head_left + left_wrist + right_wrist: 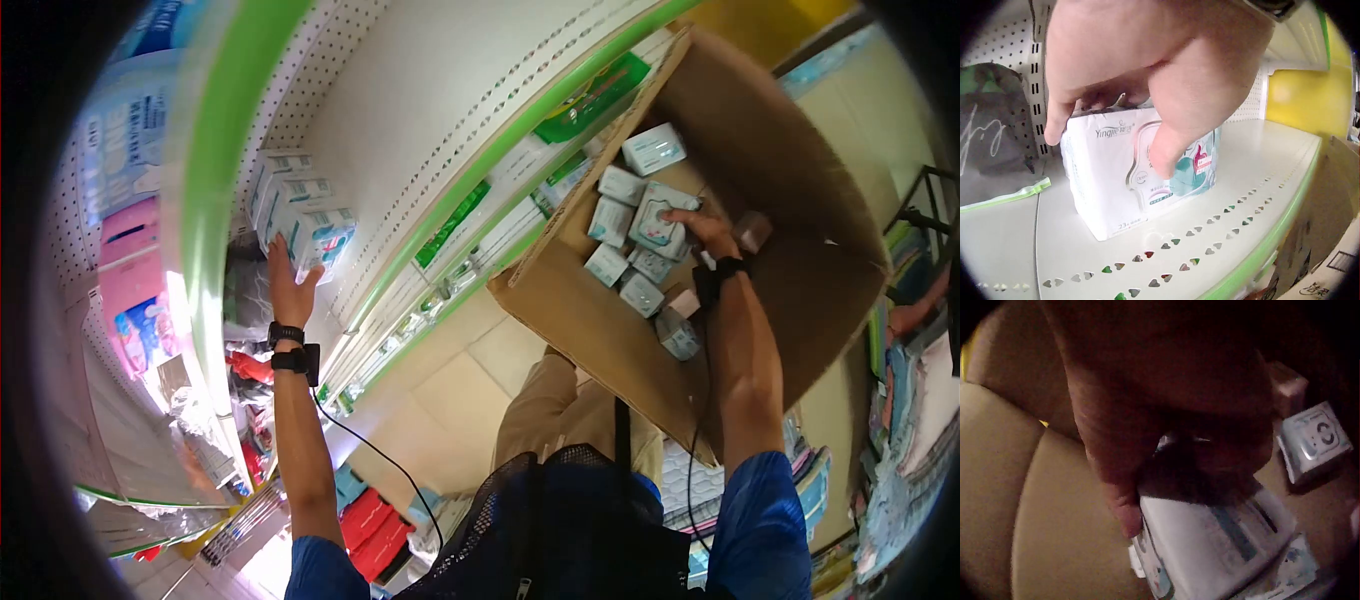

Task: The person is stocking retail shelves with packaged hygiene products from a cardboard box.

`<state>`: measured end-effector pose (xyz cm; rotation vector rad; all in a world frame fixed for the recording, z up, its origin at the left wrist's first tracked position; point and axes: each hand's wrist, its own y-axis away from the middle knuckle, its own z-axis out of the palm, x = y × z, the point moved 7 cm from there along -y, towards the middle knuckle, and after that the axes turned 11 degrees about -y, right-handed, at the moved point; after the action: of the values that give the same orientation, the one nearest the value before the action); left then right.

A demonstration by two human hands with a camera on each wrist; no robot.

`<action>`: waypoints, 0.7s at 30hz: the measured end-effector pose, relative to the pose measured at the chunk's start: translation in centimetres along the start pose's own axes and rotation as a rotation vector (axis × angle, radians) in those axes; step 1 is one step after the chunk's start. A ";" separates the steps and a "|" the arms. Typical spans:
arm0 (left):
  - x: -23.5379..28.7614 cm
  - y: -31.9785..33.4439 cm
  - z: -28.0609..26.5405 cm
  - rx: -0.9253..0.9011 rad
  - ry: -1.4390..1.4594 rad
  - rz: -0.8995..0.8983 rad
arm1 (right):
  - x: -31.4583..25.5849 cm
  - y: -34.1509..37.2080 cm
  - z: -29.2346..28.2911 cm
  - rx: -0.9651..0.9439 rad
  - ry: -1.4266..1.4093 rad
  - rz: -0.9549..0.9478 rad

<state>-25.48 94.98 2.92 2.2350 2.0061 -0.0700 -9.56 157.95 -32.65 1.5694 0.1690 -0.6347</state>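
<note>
Hazards, left side. The left hand (291,292) pinches the shelf pack (1113,172) from above. If the thumb pushes harder than the fingers behind, the soft wrapper may crease and the pack may tip. A sideways sweep could disturb the row of packs (283,170) lying close beyond it in the head view. A pull toward the green front edge (1285,209) of the shelf (1260,147) risks a drop if the pinch loosens.

Hazards, right side. The right hand (715,235) pinches the box pack (1200,544) inside the cardboard box (825,170). The loose packs (640,295) lie at mixed angles, so a lift may drag or topple a neighbour. The cable (697,430) at the right forearm may snag on the box rim if the arm swings wide.

Position relative to the grip. Left grip: the shelf pack stands upright on the shelf, directly below the palm; the thumb lies on the printed front face, one finger reaches the end edge, and the remaining fingers are partly hidden behind the top. Right grip: the box pack lies below the palm, thumb against one side; shadow obscures the other fingers, so their exact contact cannot be determined.
</note>
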 end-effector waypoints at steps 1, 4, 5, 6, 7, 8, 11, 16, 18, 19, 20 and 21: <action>0.1 -0.1 0.0 -0.034 0.018 0.001 | -1.6 2.4 -0.4 0.001 0.073 0.038; -1.9 1.7 1.6 0.111 -0.139 -0.054 | -7.9 11.8 0.0 -0.107 -0.002 -0.150; -0.4 2.7 1.1 0.193 -0.131 -0.006 | -9.6 14.9 0.0 -0.118 -0.040 -0.219; 1.7 4.1 0.3 0.274 -0.127 0.040 | -11.0 17.8 -0.1 -0.134 -0.078 -0.287; 4.3 5.4 -0.1 0.237 -0.015 0.063 | -12.0 20.6 0.1 -0.144 -0.131 -0.347; 7.5 6.9 -0.9 0.198 0.091 0.086 | -12.4 22.4 -0.1 -0.202 -0.148 -0.370; 16.7 10.4 -4.4 0.082 0.338 0.175 | -13.1 28.7 1.0 -0.308 -0.406 -0.476; 26.6 11.6 -11.9 -0.053 0.687 0.308 | -14.2 35.1 4.4 -0.474 -0.558 -0.499; 30.0 12.0 -15.2 -0.167 0.958 0.467 | -16.0 37.7 6.0 -0.494 -0.621 -0.598; 30.6 12.1 -16.3 -0.153 0.952 0.462 | -16.9 39.3 7.0 -0.514 -0.627 -0.624; 31.4 12.4 -17.1 -0.229 1.067 0.492 | -17.2 39.8 7.4 -0.530 -0.624 -0.631; 32.1 12.6 -17.7 -0.305 1.181 0.522 | -17.6 40.4 8.0 -0.581 -0.597 -0.646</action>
<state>-10.41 127.64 17.25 2.7108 1.3974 1.8079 -7.36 150.14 11.42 0.6999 0.3749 -1.3878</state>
